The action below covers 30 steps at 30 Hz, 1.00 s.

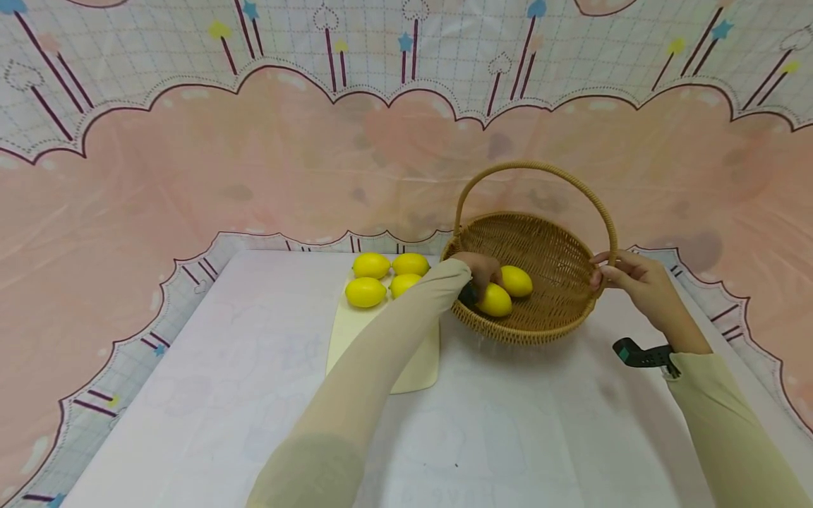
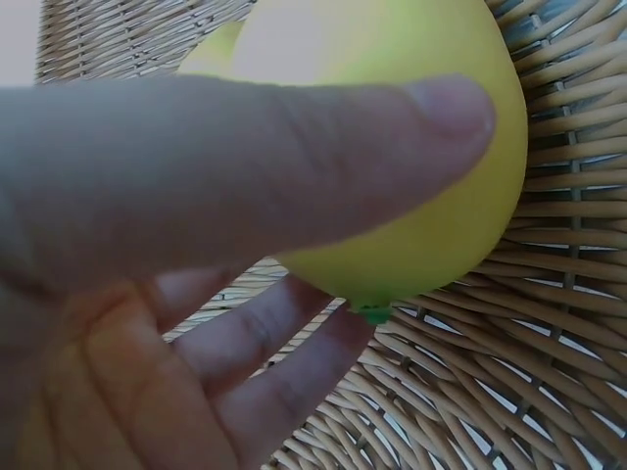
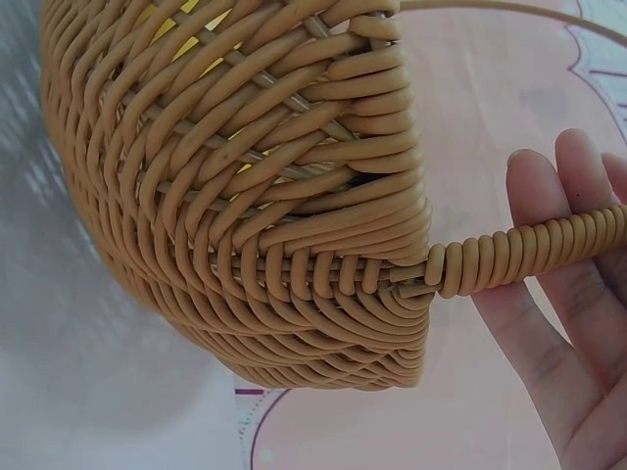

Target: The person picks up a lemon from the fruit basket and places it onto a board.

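Yellow lemon [image 2: 441, 235] in its grip, long axis crosswise to the thumb [image 2: 294, 166], a person's left hand [image 1: 483, 268] reaches just inside the left rim of the wicker basket [image 1: 562, 282], nearer the fruit than the right hand [image 1: 638, 283], which holds the handle [image 1: 536, 165] at the opposite rim.

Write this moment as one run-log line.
left grip: holding yellow oval lemon in round brown wicker basket; beside it: another lemon; right grip: holding basket's arched brown handle; flat cream board: four lemons visible
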Available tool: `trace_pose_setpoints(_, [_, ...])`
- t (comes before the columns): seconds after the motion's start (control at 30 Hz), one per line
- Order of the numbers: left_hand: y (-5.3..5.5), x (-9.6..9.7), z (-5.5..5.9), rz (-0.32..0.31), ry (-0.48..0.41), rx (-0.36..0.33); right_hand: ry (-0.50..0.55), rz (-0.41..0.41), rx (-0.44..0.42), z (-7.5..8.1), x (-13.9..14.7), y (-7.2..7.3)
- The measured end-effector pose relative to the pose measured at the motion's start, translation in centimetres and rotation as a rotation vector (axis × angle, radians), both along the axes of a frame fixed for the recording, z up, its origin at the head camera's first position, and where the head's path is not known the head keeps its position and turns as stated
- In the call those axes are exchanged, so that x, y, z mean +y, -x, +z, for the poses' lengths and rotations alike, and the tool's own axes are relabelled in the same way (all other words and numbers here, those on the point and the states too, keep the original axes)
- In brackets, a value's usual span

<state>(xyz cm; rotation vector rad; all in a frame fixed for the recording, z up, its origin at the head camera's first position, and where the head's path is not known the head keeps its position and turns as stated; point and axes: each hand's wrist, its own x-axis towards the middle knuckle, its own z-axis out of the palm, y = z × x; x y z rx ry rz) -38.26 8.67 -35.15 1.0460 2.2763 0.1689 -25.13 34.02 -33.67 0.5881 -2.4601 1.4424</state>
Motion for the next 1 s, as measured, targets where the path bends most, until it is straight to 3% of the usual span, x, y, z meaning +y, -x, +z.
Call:
trace_pose_setpoints(0.4, [0.08,0.19,-0.23,0.025,0.011,-0.03,-0.003,-0.008,0.001,-0.04,0.02,0.04])
trace_pose_setpoints(0.77, [0.08,0.23,-0.3,-0.033,0.036,-0.002,0.017,0.007,0.002,-0.25,0.1,0.09])
trace_pose_setpoints(1.0, [0.2,0.28,-0.2,-0.017,0.035,-0.08,0.011,-0.001,0.008,-0.23,0.08,0.13])
